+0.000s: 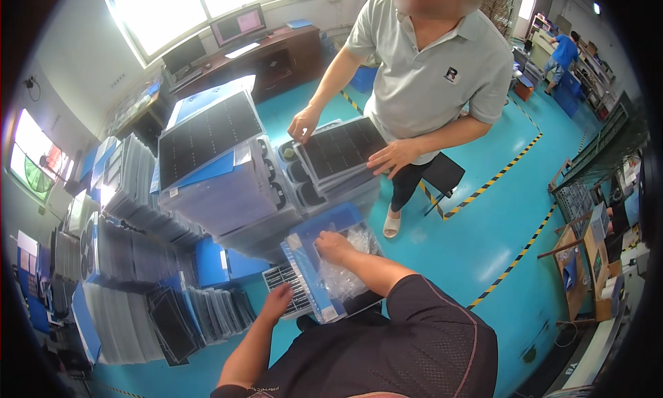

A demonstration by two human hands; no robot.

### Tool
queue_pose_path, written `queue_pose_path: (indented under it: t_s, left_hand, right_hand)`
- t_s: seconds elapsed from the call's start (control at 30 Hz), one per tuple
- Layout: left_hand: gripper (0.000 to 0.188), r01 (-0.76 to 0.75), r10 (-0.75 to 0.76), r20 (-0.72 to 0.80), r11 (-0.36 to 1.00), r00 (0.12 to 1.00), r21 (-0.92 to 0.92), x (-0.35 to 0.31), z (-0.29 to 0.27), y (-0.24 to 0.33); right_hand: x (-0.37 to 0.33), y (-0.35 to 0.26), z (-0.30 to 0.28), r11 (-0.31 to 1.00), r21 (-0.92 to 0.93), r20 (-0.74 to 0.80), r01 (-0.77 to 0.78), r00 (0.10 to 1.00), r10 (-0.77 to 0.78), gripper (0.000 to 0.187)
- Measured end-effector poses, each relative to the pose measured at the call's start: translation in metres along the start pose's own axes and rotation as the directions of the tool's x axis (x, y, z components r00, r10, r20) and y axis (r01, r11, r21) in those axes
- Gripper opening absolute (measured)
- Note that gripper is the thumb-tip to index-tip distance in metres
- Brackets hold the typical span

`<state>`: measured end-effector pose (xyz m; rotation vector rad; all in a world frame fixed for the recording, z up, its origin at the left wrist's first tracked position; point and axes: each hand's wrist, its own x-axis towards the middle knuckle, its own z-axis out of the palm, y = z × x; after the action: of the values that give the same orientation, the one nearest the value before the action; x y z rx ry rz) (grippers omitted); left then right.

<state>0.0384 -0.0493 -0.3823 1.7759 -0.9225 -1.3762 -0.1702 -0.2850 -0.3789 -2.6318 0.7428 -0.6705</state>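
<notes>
My right hand rests with curled fingers on a blue-edged flat stack in front of me, beside a crumpled clear plastic bag. What those fingers pinch, if anything, is too small to make out. Lower and to the left, my left hand has its fingers drawn together at the edge of a black-and-white slotted tray, which lies partly under the blue board. Across from me a person's two hands touch a black panel lying on a stack of clear plastic trays.
A tall plastic-wrapped stack topped by a large black panel stands front left. Many stacked trays fill the left side. Behind the person is a black stool. Desks with monitors line the window wall. Yellow-black tape marks the floor.
</notes>
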Motion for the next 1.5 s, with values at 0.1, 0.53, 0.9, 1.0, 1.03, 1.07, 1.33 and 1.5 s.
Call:
queue_pose_path:
  t_s: [0.1, 0.53, 0.9, 1.0, 1.03, 1.07, 1.33, 1.5]
  left_hand:
    - [0.044, 0.002, -0.002, 0.003, 0.998, 1.0, -0.069, 0.028, 0.032, 0.062]
    - [0.014, 0.017, -0.002, 0.019, 0.605, 1.0, -0.796, 0.062, 0.093, 0.118]
    - [0.044, -0.398, -0.191, -0.464, 0.303, 0.865, -0.866, -0.006, -0.104, -0.09]
    - [0.04, -0.318, -0.455, -0.456, 0.349, 0.765, -0.881, -0.08, -0.162, -0.117]
    - [0.038, -0.346, -0.484, -0.53, 0.421, 0.696, -0.839, -0.103, -0.175, -0.13]
    - [0.037, -0.367, -0.496, -0.6, 0.491, 0.628, -0.79, -0.12, -0.188, -0.138]
    - [0.031, -0.256, -0.456, -0.699, 0.705, 0.551, -0.661, -0.191, -0.214, -0.168]
    - [0.027, -0.183, -0.405, -0.819, 0.842, 0.406, -0.507, -0.214, -0.249, -0.179]
  right_hand:
    - [-0.001, -0.011, -0.028, 0.994, -0.058, -0.079, 0.087, 0.993, -0.091, 0.01]
    - [-0.01, -0.058, -0.108, 0.975, -0.068, -0.108, 0.212, 0.97, -0.218, 0.02]
    - [-0.064, 0.034, -0.282, 0.446, 0.614, 0.522, -0.651, 0.759, 0.388, 0.03]
    - [-0.076, 0.062, -0.309, 0.253, 0.551, 0.624, -0.795, 0.594, 0.509, 0.028]
    - [-0.064, 0.056, -0.278, 0.491, 0.453, 0.586, -0.744, 0.664, 0.464, 0.028]
    - [-0.046, 0.04, -0.238, 0.703, 0.336, 0.549, -0.626, 0.737, 0.394, 0.032]
    - [0.013, -0.039, 0.019, 0.961, -0.159, 0.418, -0.226, 0.866, 0.273, 0.061]
    - [-0.002, -0.017, 0.038, 0.981, -0.186, 0.221, -0.063, 0.97, 0.105, 0.044]
